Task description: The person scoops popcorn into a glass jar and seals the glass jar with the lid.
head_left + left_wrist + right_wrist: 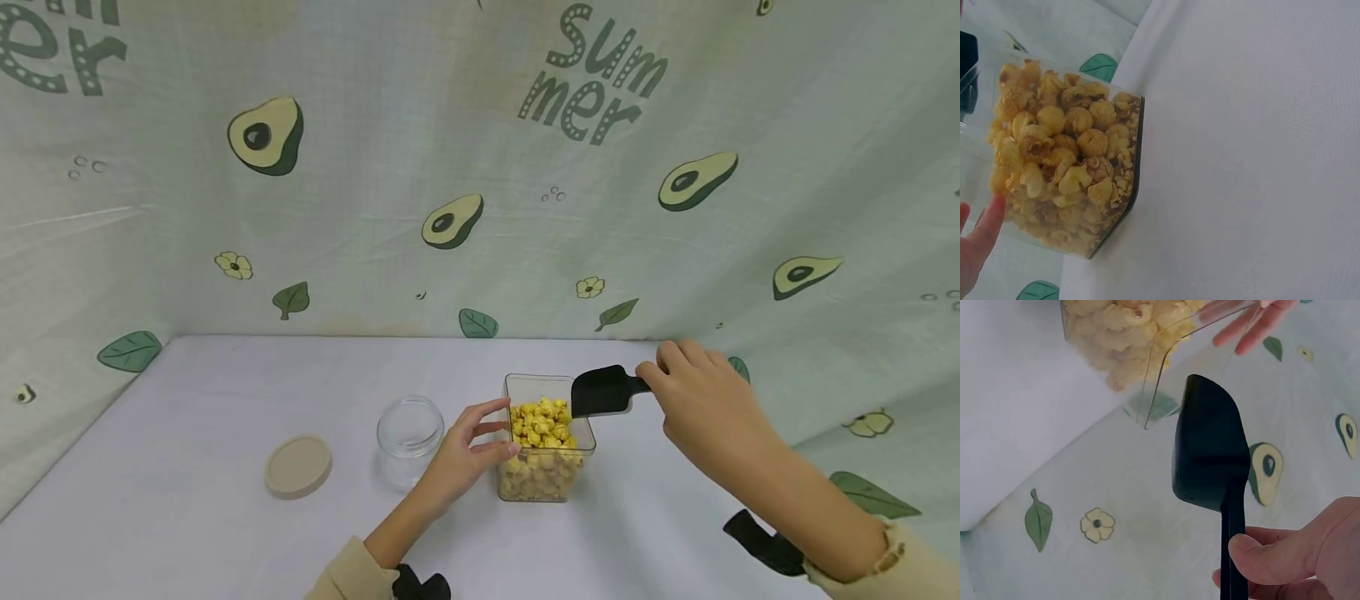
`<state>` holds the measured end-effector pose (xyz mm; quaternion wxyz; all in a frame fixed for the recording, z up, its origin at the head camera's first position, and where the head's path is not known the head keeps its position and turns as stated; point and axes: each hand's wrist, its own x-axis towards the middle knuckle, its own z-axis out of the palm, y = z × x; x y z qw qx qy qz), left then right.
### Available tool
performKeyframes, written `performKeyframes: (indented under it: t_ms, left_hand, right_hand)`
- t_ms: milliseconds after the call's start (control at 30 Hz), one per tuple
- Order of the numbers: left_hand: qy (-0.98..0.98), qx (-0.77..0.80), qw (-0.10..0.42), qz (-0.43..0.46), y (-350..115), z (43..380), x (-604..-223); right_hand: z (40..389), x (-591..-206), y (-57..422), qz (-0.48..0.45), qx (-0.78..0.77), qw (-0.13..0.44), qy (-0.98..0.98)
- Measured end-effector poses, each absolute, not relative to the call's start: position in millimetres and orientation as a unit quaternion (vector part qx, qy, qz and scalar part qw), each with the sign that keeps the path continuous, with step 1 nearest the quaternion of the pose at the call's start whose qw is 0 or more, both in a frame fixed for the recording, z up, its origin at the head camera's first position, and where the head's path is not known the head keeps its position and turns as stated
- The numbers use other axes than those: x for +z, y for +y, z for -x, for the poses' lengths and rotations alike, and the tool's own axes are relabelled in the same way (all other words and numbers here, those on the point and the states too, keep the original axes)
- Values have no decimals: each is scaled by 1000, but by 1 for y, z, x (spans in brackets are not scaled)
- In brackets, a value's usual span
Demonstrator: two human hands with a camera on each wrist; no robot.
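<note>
Head view gives us a white tabletop [225, 392], backed by a pale printed cloth [360, 150] with avocados, leaves, little flowers and the lettering "summer", and folds running down it on both sides. Out on the left of the table lies a round beige lid [298, 467], flat; next along, a clear round jar [409, 442] stands uncovered; and right of that, upright, it's the clear square-rimmed container [540, 385] loaded with yellow popcorn [542, 425]. Now the fingers! The left hand [472, 442] has them spread, thumb well apart from the rest, tips at the container's left side near the rim. And over on the right, the right hand [693, 387] has thumb and fingers clamped on the handle of a black scoop [603, 390], its head right by the container's upper right edge.
</note>
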<state>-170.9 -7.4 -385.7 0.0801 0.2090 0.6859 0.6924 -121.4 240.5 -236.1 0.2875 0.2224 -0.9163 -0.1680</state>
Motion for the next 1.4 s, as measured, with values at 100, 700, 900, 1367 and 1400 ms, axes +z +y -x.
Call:
performKeyframes:
  t_ms: [100, 700, 900, 1367, 1400]
  left_hand:
    - [687, 692, 82, -207, -7, 171, -386]
    - [689, 692, 84, -199, -7, 172, -388]
    - [691, 691, 82, -196, -6, 173, -388]
    - [681, 700, 85, -197, -6, 171, -387]
    - [681, 700, 84, -197, -7, 171, -387]
  right_hand:
    - [123, -231, 234, -236, -214, 277, -907]
    - [136, -228, 190, -304, -353, 243, -851]
    - [139, -229, 184, -302, -366, 224, -851]
    - [155, -235, 188, -326, -359, 137, -864]
    - [157, -235, 189, -331, -352, 135, -865]
